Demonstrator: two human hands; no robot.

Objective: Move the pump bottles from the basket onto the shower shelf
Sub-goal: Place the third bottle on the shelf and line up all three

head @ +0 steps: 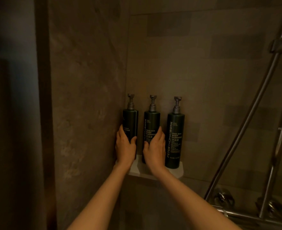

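Three dark green pump bottles with grey pumps stand upright in a row on the white corner shower shelf (178,172). My left hand (125,146) grips the lower body of the left bottle (131,118), a shampoo bottle tucked into the wall corner. My right hand (154,147) is wrapped around the middle bottle (151,120), labelled body cleanser. The right bottle (175,140), also body cleanser, stands free with no hand on it. The basket is out of view.
Brown stone walls meet in a corner behind the shelf. At the right stand a metal shower rail and hose (246,123), with chrome tap fittings (223,199) low down. A dark door frame (43,113) runs down the left.
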